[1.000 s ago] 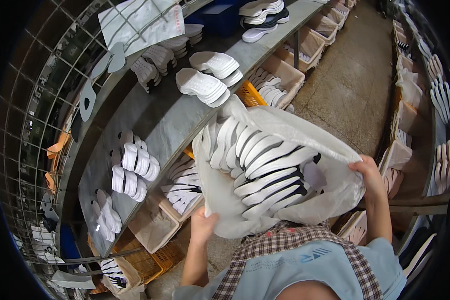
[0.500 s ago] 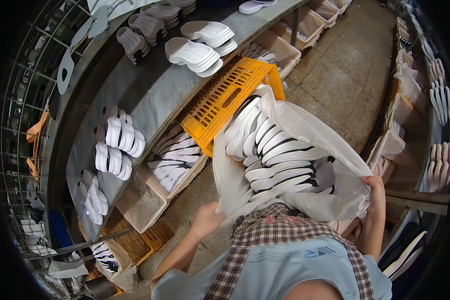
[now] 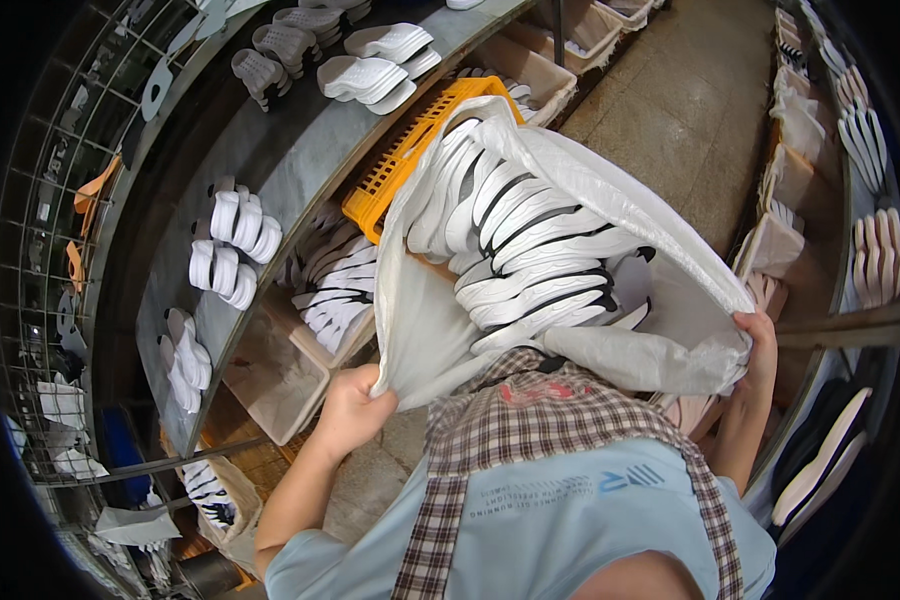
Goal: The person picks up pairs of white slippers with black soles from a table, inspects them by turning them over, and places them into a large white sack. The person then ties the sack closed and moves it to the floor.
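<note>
Head view: the left hand (image 3: 348, 412) and right hand (image 3: 760, 345) each clench an edge of a white sack (image 3: 610, 200), apparently full of white shoe soles (image 3: 530, 265), held above a yellow crate (image 3: 410, 150) beside the counter (image 3: 300, 150); nothing tipped out yet

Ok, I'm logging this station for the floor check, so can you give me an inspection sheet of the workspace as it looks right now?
Surface: grey metal bench on the left, carrying small stacks of white soles.
Job's things: large white sack, mouth open, filled with white soles with black edges.
Clutter: yellow crate and open boxes of soles under the bench.
Grippers: left hand grips the sack's left rim; right hand grips the right rim.
Cables: nothing seen.
Surroundings: wire rack far left, concrete floor, shelves of soles on the right.
</note>
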`<state>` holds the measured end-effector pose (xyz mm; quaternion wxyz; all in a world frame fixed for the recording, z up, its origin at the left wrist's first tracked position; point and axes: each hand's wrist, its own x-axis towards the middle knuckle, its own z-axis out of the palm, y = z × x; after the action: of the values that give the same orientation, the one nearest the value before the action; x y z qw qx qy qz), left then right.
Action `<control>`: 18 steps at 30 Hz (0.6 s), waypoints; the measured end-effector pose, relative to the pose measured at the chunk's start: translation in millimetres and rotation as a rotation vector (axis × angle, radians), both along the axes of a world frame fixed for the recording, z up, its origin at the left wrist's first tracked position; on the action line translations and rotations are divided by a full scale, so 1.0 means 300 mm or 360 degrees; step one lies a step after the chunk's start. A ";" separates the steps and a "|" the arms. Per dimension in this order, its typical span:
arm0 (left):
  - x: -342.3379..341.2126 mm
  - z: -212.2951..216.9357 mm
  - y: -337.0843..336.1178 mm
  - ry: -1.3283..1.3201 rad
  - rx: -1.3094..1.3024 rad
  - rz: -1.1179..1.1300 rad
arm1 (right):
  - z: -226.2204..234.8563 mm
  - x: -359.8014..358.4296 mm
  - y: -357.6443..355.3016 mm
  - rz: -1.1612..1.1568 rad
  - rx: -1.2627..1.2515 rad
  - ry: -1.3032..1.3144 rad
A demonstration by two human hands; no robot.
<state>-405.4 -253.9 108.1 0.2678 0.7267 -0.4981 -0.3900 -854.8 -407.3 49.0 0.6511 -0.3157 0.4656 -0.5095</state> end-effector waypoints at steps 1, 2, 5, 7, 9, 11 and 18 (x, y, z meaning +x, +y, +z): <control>0.019 -0.006 0.007 -0.0020 -0.0030 0.0012 | -0.005 0.015 0.026 -0.0006 0.0055 -0.0050; 0.037 -0.013 0.018 -0.0050 -0.0057 0.0041 | -0.013 0.034 0.052 -0.0106 0.0077 0.0031; 0.099 -0.046 0.043 0.0186 -0.0090 0.0189 | -0.013 0.086 0.148 -0.0178 0.0142 0.0127; 0.137 -0.072 0.053 0.0314 -0.0193 0.0114 | 0.001 0.109 0.218 -0.0188 0.0129 0.0095; 0.165 -0.096 0.064 0.0274 -0.0069 0.0012 | 0.015 0.121 0.286 -0.0186 0.0103 0.0062; 0.184 -0.112 0.075 0.0100 0.0044 -0.0098 | 0.022 0.125 0.344 -0.0264 0.0170 0.0113; 0.221 -0.087 0.160 -0.0048 -0.0003 -0.0221 | -0.004 0.089 0.504 -0.0535 0.0286 0.0079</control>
<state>-339.2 -205.9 82.0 0.2333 0.6960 -0.5515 -0.3962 -827.9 -255.9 48.0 0.5707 -0.1866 0.5714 -0.5595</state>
